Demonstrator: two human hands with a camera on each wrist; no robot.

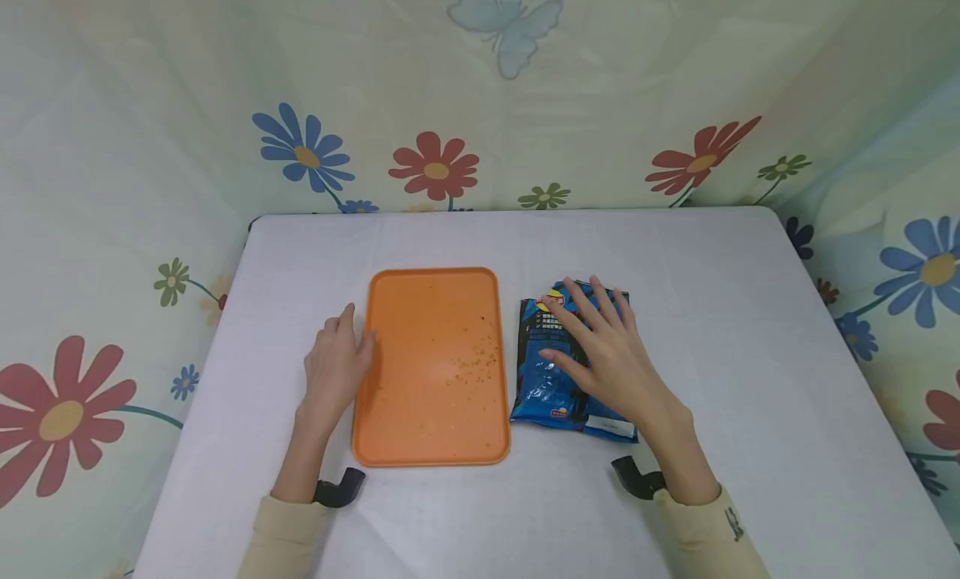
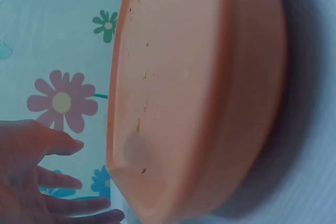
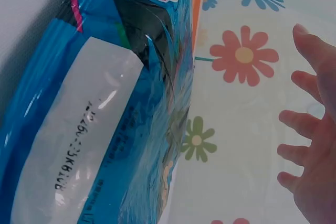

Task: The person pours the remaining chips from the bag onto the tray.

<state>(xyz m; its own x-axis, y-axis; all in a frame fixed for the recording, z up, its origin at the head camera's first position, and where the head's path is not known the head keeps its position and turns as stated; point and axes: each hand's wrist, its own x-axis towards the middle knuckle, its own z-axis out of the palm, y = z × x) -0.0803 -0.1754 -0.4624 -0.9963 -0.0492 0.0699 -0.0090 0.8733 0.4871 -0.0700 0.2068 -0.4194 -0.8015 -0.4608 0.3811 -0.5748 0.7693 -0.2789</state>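
An orange tray (image 1: 420,329) lies flat in the middle, with crumbs (image 1: 474,366) scattered mostly over its right half. By its left rim is my left hand (image 1: 336,362), fingers extended and nothing gripped; the left wrist view shows those fingers spread beside the tray wall (image 2: 252,77). To the tray's right lies a blue snack bag (image 1: 546,383) with a white label (image 3: 79,124) near its bottom edge. My right hand (image 1: 618,362) overlaps the bag in the head view, fingers spread wide and not curled round it.
A white cloth (image 1: 750,346) covers the table, whose far edge meets a flowered curtain (image 1: 600,104). Black curved wrist mounts (image 1: 341,488) stick out beside both forearms. Beige sleeves (image 1: 285,537) reach in from the front.
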